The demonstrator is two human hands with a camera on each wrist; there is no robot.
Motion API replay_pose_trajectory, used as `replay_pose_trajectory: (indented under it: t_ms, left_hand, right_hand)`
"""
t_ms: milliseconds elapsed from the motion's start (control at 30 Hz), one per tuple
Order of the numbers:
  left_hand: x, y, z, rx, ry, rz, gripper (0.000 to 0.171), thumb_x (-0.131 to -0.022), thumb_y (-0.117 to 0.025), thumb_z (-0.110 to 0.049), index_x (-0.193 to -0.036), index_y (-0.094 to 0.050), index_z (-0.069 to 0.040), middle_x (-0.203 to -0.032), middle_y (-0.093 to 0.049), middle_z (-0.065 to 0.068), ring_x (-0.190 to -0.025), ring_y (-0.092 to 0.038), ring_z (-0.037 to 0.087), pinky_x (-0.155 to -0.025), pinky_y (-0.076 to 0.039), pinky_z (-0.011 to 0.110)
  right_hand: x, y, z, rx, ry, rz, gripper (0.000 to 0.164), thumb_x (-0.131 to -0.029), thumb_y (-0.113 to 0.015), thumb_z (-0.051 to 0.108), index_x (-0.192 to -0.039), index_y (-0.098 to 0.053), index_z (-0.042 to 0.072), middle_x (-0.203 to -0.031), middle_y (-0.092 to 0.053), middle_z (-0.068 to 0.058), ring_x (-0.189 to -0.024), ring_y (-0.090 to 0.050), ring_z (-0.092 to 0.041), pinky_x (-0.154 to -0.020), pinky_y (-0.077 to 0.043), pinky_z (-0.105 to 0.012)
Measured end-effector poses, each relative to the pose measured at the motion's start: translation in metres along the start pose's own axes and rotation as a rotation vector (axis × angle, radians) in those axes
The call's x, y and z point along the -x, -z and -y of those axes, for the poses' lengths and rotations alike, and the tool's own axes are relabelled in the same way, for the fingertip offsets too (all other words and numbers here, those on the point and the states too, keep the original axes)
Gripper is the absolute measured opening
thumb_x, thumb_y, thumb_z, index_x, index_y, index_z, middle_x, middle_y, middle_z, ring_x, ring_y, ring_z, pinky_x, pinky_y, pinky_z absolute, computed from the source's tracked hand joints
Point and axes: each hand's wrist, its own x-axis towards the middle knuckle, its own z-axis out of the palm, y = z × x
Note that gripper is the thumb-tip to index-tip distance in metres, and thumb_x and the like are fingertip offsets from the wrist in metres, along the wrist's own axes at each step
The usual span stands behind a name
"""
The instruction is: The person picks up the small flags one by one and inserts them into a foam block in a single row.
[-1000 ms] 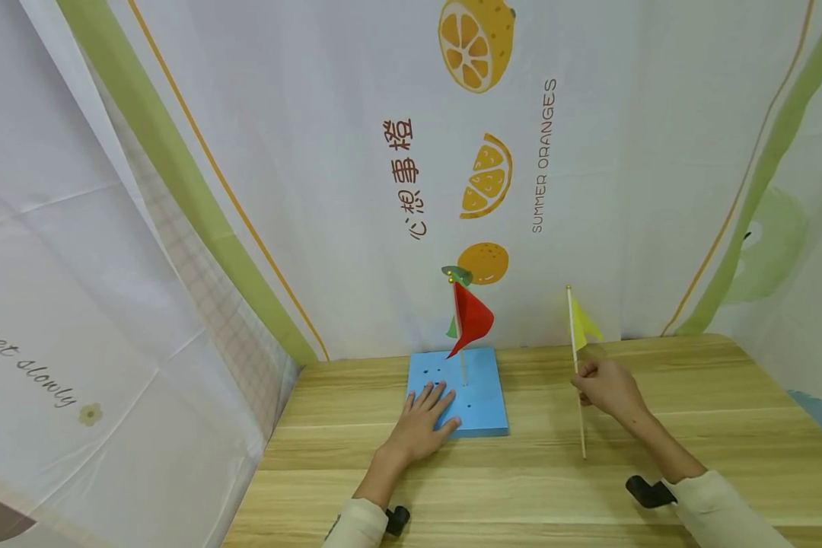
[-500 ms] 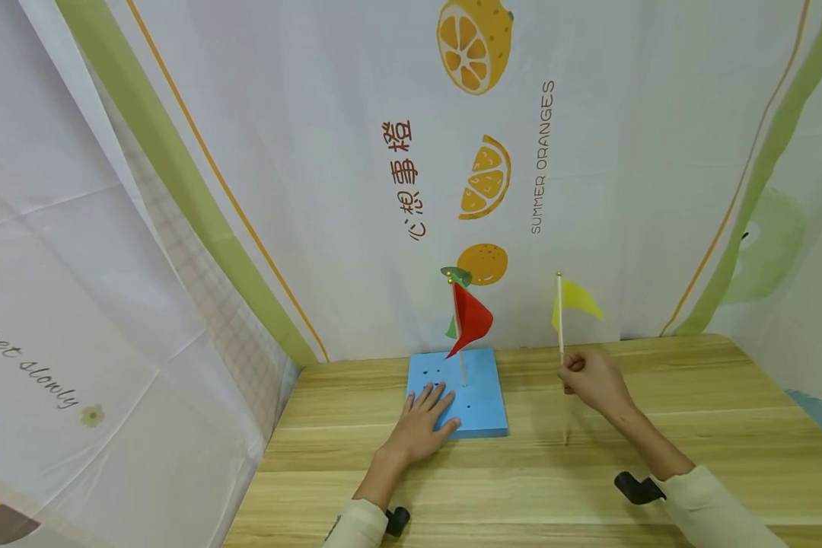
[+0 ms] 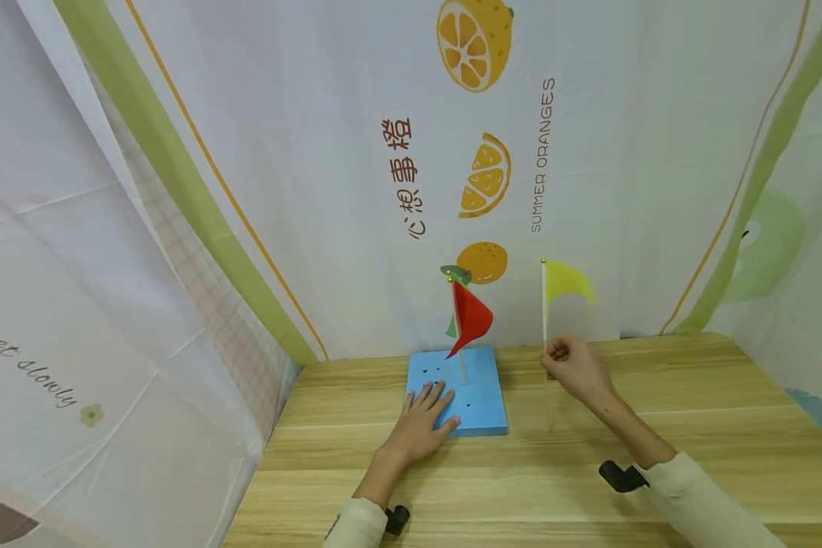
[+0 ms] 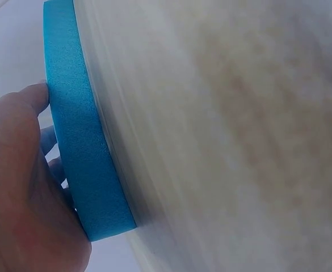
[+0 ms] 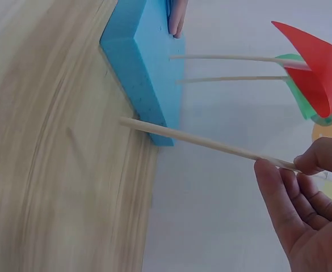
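Observation:
My left hand (image 3: 418, 426) lies spread over the front left part of a blue foam block (image 3: 479, 411), fingers straight on its top. Small holes dot that top. A red flag (image 3: 473, 316) stands upright in the block, with a green flag (image 5: 299, 85) on its own stick close behind. My right hand (image 3: 578, 369) pinches the wooden stick of a yellow flag (image 3: 567, 281) between thumb and fingers, to the right of the block. In the right wrist view, the stick's bare lower end (image 5: 131, 122) points toward the block's side and tabletop.
The wooden table (image 3: 692, 411) carries the block near its back edge. Behind it hangs a white curtain (image 3: 315, 190) printed with oranges. A black wrist mount (image 3: 622, 477) sits by the right sleeve, another (image 3: 397, 520) by the left.
My right hand has moved left and slightly up with the yellow flag, bringing it nearer the block. The yellow cloth has swung out to the right. My left hand stays in place.

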Motion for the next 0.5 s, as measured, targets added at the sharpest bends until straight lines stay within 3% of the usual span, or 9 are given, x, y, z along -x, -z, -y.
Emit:
replay_pose_trajectory:
  t_ms: [300,500]
  left_hand:
    - [-0.002,0.000,0.001,0.000,0.000,-0.001,0.065,-0.112,-0.046,-0.050,-0.167,-0.040,-0.015,-0.177,-0.028,0.009,-0.165,-0.022,0.036,-0.132,-0.016,0.066]
    - [-0.001,0.000,0.000,0.003,0.002,0.000,0.065,-0.112,-0.046,-0.049,-0.167,-0.040,-0.015,-0.177,-0.028,0.010,-0.165,-0.022,0.037,-0.132,-0.016,0.066]
  right_hand:
    - [-0.004,-0.009,0.013,-0.005,0.034,-0.011,0.010,-0.098,-0.065,0.009,-0.101,-0.067,-0.001,-0.089,-0.073,-0.014,-0.074,-0.076,-0.030,-0.056,-0.057,-0.025]
    - [-0.008,-0.015,0.022,-0.012,0.056,-0.009,0.007,-0.097,-0.067,0.007,-0.098,-0.067,0.001,-0.087,-0.073,-0.012,-0.069,-0.074,-0.021,-0.055,-0.056,-0.024]
